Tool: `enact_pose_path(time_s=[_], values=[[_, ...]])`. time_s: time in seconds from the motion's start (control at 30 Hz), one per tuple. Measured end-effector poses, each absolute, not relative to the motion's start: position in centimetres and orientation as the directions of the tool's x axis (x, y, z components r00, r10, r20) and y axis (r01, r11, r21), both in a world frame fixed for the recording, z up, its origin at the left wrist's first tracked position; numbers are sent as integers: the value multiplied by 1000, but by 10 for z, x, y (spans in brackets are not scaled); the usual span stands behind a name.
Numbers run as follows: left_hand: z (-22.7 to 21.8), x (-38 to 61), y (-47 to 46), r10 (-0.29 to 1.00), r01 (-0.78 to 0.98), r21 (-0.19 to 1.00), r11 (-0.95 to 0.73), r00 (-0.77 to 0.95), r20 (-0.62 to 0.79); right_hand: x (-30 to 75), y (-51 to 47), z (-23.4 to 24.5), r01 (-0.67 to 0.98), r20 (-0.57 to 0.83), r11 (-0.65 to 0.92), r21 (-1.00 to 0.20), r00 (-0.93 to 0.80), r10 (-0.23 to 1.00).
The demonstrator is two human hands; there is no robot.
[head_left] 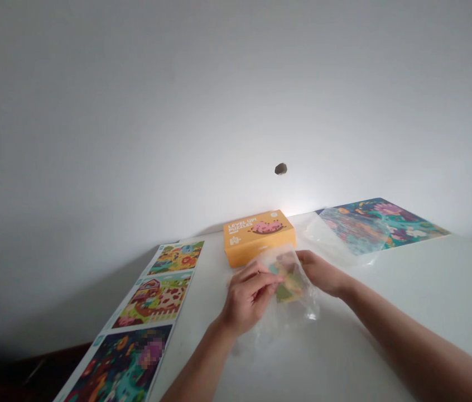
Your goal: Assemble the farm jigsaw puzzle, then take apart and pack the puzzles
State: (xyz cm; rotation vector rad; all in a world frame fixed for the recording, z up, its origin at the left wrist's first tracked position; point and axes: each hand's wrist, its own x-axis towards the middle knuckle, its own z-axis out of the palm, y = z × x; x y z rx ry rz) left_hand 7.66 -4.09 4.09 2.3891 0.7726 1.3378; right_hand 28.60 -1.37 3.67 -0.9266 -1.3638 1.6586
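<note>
A clear plastic bag (309,304) is held between my two hands, just in front of an orange puzzle box (256,245). Colourful puzzle pieces (288,285) in green, yellow and blue show through the film. My left hand (246,296) pinches the bag from the left, its fingers bent over the front. On the far right side of the bag, my right hand (313,271) grips the plastic, most of its fingers hidden behind it. Whether the bag's mouth is parted, I cannot tell.
A strip of picture sheets (158,296) runs along the left edge of the white table (336,357). At the back right lies a dark, colourful picture board (412,223), with another clear plastic bag (348,231) partly over it. A white wall (219,111) with a hole stands behind.
</note>
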Motion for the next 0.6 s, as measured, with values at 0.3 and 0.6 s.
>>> enact_pose_path(time_s=[0.3,0.6], values=[[36,54,-13,828,489,691,-532,129,546,273,-23,31,-130,-84,-182,-975,-538,839],[34,52,-12,884,492,740,-459,336,325,263,-25,35,110,-1,41,-993,-358,934]])
